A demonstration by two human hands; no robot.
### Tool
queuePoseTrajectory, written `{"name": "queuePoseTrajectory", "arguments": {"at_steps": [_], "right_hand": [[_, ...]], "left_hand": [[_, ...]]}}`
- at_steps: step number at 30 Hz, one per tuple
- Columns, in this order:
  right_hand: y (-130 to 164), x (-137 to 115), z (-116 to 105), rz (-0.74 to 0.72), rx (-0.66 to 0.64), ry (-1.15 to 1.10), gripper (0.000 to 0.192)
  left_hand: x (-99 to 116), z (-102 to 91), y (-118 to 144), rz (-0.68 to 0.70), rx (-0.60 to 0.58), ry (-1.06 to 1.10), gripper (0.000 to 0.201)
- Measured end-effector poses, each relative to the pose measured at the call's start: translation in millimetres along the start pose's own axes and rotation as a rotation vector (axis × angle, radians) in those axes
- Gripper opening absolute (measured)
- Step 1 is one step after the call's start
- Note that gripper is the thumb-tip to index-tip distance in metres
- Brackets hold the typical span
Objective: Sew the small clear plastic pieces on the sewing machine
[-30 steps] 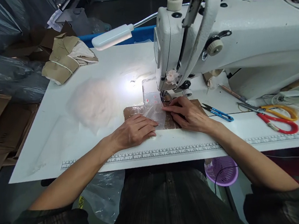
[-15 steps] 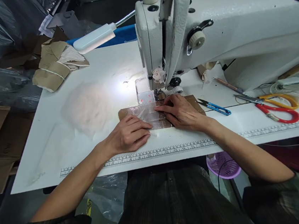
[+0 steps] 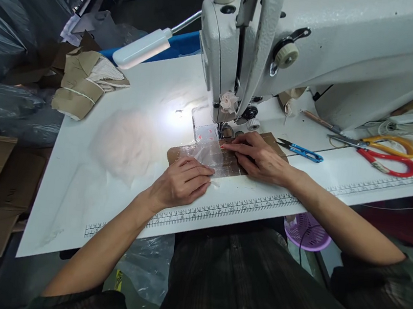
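A thin, see-through piece of sheer fabric [image 3: 203, 153] lies over the brown-taped plate [image 3: 274, 144] in front of the sewing machine's needle area [image 3: 224, 131]. My left hand [image 3: 187, 181] is at the fabric's near left edge, its fingers bent and pressed together on it. On the other side, my right hand [image 3: 261, 156] has its index finger reaching to the fabric's right edge, just in front of the presser foot, with its fingertips closed there. My left thumb is hidden. A soft pale heap of sheer fabric [image 3: 124, 143] rests on the table to the left.
Blue thread snips [image 3: 301, 151] and scissors with red and yellow handles [image 3: 391, 154] lie to the right. A lamp [image 3: 142, 49] lights the white table [image 3: 76, 200]. A tied brown bundle [image 3: 82, 90] sits at its left edge. A purple basket [image 3: 307, 231] stands below.
The camera view has shifted slightly, moving the machine right in the picture. My right fingertips have moved slightly back from the presser foot; my left hand keeps its place at the fabric.
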State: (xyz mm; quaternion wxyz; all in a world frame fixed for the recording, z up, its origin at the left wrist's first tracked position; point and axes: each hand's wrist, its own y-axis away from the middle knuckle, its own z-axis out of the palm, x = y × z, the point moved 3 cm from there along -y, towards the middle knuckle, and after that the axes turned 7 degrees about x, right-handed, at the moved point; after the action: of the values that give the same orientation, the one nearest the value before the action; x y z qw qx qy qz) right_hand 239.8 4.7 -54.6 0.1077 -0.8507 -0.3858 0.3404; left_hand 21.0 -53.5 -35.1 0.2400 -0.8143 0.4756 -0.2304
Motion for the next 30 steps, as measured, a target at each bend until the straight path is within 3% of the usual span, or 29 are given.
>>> {"name": "queuePoseTrajectory", "arguments": {"at_steps": [9, 18, 22, 30], "right_hand": [[1.2, -1.3, -0.4, -0.024, -0.014, 0.044, 0.043], [1.7, -0.9, 6.2, -0.048, -0.085, 0.176, 0.042], [1.2, -1.4, 7.2, -0.064, -0.067, 0.167, 0.041], [4.7, -5.5, -0.2, -0.048, -0.042, 0.029, 0.039]], "left_hand": [[-0.6, 1.2, 0.1, 0.046, 0.044, -0.018, 0.011], [-1.3, 0.0, 0.7, 0.048, -0.018, -0.010, 0.010], [0.3, -0.7, -0.3, 0.065, -0.021, -0.038, 0.001], [3.0, -0.8, -2.0, 0.068, -0.007, -0.025, 0.002]]}}
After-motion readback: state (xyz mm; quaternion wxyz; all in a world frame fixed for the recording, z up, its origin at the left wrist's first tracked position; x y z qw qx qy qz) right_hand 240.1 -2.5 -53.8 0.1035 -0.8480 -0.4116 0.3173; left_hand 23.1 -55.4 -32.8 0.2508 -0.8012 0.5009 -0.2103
